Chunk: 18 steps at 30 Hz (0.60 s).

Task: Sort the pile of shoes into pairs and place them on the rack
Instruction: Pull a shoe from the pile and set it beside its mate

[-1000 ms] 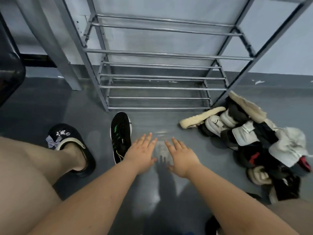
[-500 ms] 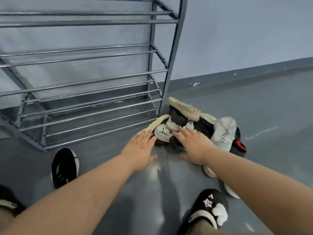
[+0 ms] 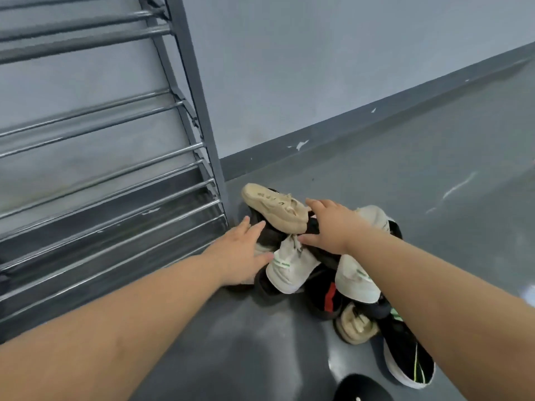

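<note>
We are reaching into the shoe pile (image 3: 318,270), which lies on the floor just beside the foot of the metal rack (image 3: 199,134). Our left hand (image 3: 240,256) is spread flat, holding nothing, at the pile's rack-side edge. Our right hand (image 3: 330,224) hangs spread above the middle, beside the beige sneaker (image 3: 275,205) on top; it grips nothing yet. We should lift that top shoe first, then hunt its mate (image 3: 354,325) on the pile's side away from the rack.

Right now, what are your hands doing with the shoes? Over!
Left hand open, at the pile's near-left edge. Right hand open, reaching over the beige shoe. Nothing gripped yet. Rack holds no shoes in view.
</note>
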Motion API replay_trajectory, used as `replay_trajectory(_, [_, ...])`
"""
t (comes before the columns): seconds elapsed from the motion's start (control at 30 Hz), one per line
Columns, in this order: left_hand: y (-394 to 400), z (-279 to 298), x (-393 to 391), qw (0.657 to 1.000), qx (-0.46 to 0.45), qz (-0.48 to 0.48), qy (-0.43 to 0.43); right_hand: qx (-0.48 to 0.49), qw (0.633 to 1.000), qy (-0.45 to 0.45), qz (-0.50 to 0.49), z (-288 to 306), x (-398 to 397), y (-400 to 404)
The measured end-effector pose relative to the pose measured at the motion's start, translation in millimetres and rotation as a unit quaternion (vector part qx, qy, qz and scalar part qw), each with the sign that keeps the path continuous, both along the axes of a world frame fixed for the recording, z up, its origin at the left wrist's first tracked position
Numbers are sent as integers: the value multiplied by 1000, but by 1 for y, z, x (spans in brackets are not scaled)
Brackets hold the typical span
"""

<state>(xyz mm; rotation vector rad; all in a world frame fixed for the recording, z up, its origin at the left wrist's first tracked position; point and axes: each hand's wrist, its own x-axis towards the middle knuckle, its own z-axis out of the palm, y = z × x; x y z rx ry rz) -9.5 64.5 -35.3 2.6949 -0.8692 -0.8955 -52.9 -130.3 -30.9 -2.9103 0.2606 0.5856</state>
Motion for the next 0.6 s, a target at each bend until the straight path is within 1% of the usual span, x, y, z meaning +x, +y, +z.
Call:
replay_trajectory(0.2, [-40, -22, 38, 1000, 4, -1, 17, 41, 998, 37, -39, -30, 25, -20])
replay_trajectory(0.33, [-57, -44, 55, 998, -27, 36, 40, 74, 993, 53, -77, -42, 36, -30])
replay_trajectory(0.47, [-65, -63, 62, 993, -57, 85, 64, 138, 982, 58, -118, -53, 41, -33])
replay_trajectory(0.6, [-66, -68, 60, 988, -92, 118, 47, 242, 952, 31, -184, -60, 44, -28])
